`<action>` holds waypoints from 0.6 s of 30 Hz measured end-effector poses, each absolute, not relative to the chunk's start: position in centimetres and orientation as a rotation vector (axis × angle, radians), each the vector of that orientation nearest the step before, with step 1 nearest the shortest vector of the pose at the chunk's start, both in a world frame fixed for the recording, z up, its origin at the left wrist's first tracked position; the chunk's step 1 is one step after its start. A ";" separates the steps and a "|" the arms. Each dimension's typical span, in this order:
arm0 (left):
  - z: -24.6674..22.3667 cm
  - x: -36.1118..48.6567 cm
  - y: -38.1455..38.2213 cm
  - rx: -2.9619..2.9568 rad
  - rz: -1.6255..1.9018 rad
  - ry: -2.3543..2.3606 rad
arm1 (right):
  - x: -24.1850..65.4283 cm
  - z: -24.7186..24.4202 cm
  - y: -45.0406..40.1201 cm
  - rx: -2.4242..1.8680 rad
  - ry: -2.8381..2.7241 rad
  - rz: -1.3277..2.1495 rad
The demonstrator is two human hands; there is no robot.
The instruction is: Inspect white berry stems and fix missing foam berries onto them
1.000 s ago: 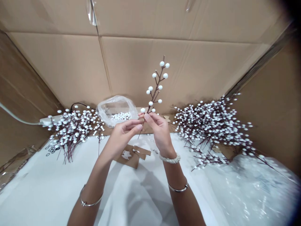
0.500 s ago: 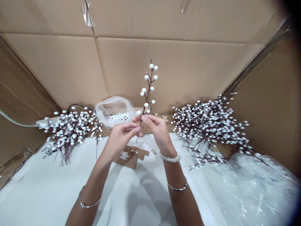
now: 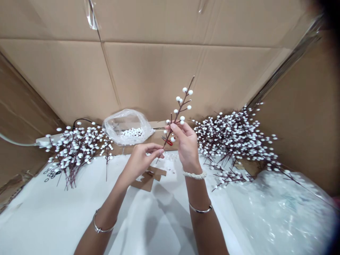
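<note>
An artificial berry branch (image 3: 181,108), brown-stemmed with white berries, leans to the upper right between my hands. My left hand (image 3: 145,158) pinches its lower stem between thumb and fingertips. Higher up, my right hand (image 3: 185,141) is closed on the stem among the berries, its thumb and fingers hiding part of it. Some side twigs end bare. Behind the hands, an open clear plastic bag (image 3: 113,128) holds loose white berries (image 3: 132,132). Red-handled pliers or snips (image 3: 169,141) lie partly hidden behind the branch.
Berry branches pile up at left (image 3: 77,147) and right (image 3: 233,138), with a single branch (image 3: 107,156) beside the left pile. Torn cardboard (image 3: 146,182) lies under my hands. Black rings (image 3: 49,174), a white power strip (image 3: 44,142) and plastic wrap (image 3: 281,209) flank the white table. Cardboard walls (image 3: 154,78) enclose it.
The branch has tilted from nearly upright toward the right. My right hand has moved up along the stem, and my left hand has moved slightly down and right. The red-handled tool has come into sight.
</note>
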State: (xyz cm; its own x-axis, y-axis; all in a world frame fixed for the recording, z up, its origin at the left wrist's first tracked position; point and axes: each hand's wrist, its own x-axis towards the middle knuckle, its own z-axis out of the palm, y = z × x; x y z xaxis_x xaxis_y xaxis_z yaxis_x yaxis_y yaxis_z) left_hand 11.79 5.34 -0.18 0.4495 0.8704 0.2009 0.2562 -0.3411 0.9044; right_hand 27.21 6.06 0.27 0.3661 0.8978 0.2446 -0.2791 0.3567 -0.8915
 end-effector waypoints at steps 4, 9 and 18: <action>-1.1 9.9 8.5 2.020 0.993 1.118 | 28.0 0.2 6.2 -0.908 -0.847 0.867; -4.0 7.1 17.3 2.261 0.640 1.798 | 28.5 0.4 6.3 -0.874 -0.764 0.863; -7.7 8.8 24.5 2.476 0.050 1.826 | 28.7 0.4 6.6 -0.870 -0.755 0.899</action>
State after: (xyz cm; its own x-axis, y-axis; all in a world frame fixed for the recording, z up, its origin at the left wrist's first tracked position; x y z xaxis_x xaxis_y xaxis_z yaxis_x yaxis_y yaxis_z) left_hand 8.83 24.53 -7.73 0.2956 0.9552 -0.0118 0.9531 -0.2941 0.0711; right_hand 28.67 6.55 0.37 0.4249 0.8856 0.1873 -0.3375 0.3470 -0.8750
